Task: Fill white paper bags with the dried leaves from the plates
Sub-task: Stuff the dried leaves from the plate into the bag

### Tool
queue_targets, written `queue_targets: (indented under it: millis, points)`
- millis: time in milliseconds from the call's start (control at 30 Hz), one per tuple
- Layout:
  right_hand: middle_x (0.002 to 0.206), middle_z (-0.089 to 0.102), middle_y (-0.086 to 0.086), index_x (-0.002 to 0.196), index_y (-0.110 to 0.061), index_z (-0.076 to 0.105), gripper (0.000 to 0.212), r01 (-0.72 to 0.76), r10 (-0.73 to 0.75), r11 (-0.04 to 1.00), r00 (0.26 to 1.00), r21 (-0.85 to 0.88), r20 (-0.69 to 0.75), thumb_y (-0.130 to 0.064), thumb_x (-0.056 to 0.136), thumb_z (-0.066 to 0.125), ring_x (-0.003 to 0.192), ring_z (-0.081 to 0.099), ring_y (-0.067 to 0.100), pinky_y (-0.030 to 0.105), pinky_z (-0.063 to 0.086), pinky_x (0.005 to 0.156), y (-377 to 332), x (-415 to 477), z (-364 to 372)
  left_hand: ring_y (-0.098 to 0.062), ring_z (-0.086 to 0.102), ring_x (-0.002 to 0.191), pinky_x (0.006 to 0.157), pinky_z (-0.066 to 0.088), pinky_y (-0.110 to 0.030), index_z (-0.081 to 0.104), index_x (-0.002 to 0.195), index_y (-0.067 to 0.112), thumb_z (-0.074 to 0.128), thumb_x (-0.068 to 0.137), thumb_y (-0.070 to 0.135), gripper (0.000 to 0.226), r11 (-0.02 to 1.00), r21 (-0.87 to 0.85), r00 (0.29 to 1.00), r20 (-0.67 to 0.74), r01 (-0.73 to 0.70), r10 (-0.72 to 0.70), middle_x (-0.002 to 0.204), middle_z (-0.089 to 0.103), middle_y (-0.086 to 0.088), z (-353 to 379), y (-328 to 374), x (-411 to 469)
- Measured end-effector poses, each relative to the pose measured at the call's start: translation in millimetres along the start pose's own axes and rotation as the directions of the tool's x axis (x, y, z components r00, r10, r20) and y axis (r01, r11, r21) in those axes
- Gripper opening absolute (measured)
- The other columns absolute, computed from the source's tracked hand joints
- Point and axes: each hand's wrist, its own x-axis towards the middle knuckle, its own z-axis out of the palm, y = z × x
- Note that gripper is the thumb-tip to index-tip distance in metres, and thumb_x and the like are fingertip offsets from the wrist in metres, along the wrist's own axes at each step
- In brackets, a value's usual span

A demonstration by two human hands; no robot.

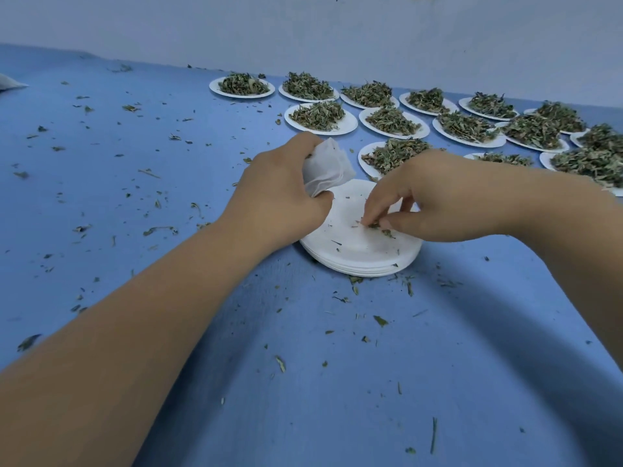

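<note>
My left hand grips a white paper bag, holding it just above the far left rim of a stack of white plates. The top plate carries only a few leaf crumbs. My right hand reaches down onto that plate and pinches a small bit of dried leaves between thumb and fingertips. Behind the stack, several white plates heaped with dried green leaves stand in rows toward the right.
The blue table is strewn with loose leaf fragments. A pale wall runs along the table's far edge. Part of a white bag-like object shows at the far left edge.
</note>
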Motion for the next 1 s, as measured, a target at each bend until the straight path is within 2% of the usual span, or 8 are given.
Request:
queue_targets:
  millis: [67, 133, 233, 433, 567, 700, 867, 1000]
  points:
    - [0.119, 0.067, -0.024, 0.117, -0.041, 0.072, 0.032, -0.041, 0.041, 0.999, 0.993, -0.002, 0.110, -0.019, 0.094, 0.065, 0.097, 0.066, 0.000, 0.025, 0.054, 0.090, -0.2, -5.8, -2.7, -0.019, 0.058, 0.085, 0.073, 0.053, -0.039, 0.053, 0.111, 0.033, 0.072, 0.078, 0.033, 0.038, 1.000, 0.002, 1.000, 0.000, 0.005, -0.005, 0.094, 0.063, 0.009, 0.3, -0.4, 0.2]
    - [0.117, 0.066, -0.025, 0.118, -0.041, 0.071, 0.030, -0.037, 0.038, 0.999, 0.992, -0.018, 0.120, -0.023, 0.093, 0.070, 0.097, 0.062, -0.008, 0.015, 0.051, 0.088, -0.6, -8.6, -1.0, -0.020, 0.058, 0.086, 0.074, 0.053, -0.040, 0.054, 0.111, 0.031, 0.072, 0.078, 0.034, 0.038, 1.000, 0.001, 1.000, 0.006, 0.012, -0.012, 0.094, 0.063, 0.009, 0.2, -0.6, 0.8]
    - [0.105, 0.071, -0.023, 0.108, -0.037, 0.076, 0.024, -0.057, 0.057, 0.998, 0.998, 0.010, 0.019, -0.020, 0.091, 0.075, 0.090, 0.058, -0.017, 0.003, 0.045, 0.079, 2.2, -7.5, 5.3, -0.019, 0.057, 0.087, 0.073, 0.052, -0.036, 0.053, 0.110, 0.032, 0.072, 0.079, 0.034, 0.036, 1.000, -0.003, 1.000, 0.015, 0.021, -0.021, 0.095, 0.063, 0.010, 1.5, -1.9, 1.3]
    - [0.083, 0.073, -0.018, 0.089, -0.029, 0.081, 0.023, -0.037, 0.042, 0.997, 0.996, 0.065, -0.082, -0.008, 0.083, 0.076, 0.081, 0.064, -0.009, 0.006, 0.048, 0.072, 0.9, -4.4, 10.4, -0.019, 0.059, 0.087, 0.077, 0.054, -0.045, 0.054, 0.109, 0.031, 0.071, 0.079, 0.033, 0.034, 0.999, -0.023, 0.999, 0.019, 0.041, -0.040, 0.094, 0.064, 0.009, 0.7, -1.4, 0.7]
    - [0.076, 0.074, -0.015, 0.082, -0.031, 0.079, 0.024, 0.017, 0.067, 0.973, 0.935, 0.232, -0.349, -0.008, 0.082, 0.078, 0.072, 0.069, 0.002, 0.017, 0.055, 0.068, -2.6, -1.9, -5.8, -0.018, 0.059, 0.088, 0.077, 0.054, -0.043, 0.055, 0.109, 0.033, 0.071, 0.079, 0.033, 0.035, 0.999, -0.045, 0.999, 0.017, 0.029, -0.028, 0.093, 0.064, 0.010, 1.1, -0.9, 0.5]
    - [0.078, 0.074, -0.015, 0.083, -0.026, 0.078, 0.019, 0.204, 0.088, 0.883, 0.813, 0.422, -0.576, -0.007, 0.083, 0.079, 0.064, 0.066, 0.001, 0.014, 0.052, 0.058, -19.1, 10.2, -11.0, -0.009, 0.060, 0.085, 0.072, 0.054, -0.031, 0.056, 0.109, 0.037, 0.072, 0.077, 0.034, 0.036, 0.997, -0.078, 1.000, -0.014, 0.018, -0.019, 0.091, 0.065, 0.014, 1.8, -3.4, 1.4]
    - [0.082, 0.072, -0.010, 0.090, -0.016, 0.065, 0.022, 0.174, 0.074, 0.889, 0.858, 0.423, -0.508, 0.002, 0.078, 0.070, 0.075, 0.073, 0.007, 0.037, 0.061, 0.068, -35.3, 30.1, -4.2, 0.006, 0.054, 0.073, 0.052, 0.039, -0.012, 0.047, 0.083, 0.044, 0.063, 0.069, 0.040, 0.021, 0.995, -0.096, 0.998, -0.055, 0.014, -0.019, 0.076, 0.057, 0.028, 2.3, -3.5, 2.7]
    - [0.077, 0.073, -0.011, 0.084, -0.018, 0.075, 0.018, 0.207, -0.029, 0.927, 0.872, 0.314, -0.489, -0.001, 0.081, 0.071, 0.063, 0.064, -0.008, 0.011, 0.048, 0.059, -35.9, 33.8, -5.0, 0.005, 0.050, 0.063, 0.052, 0.038, -0.013, 0.042, 0.072, 0.042, 0.061, 0.068, 0.042, 0.020, 0.994, -0.108, 0.995, -0.097, 0.023, -0.034, 0.071, 0.052, 0.034, 3.9, -3.4, 5.0]
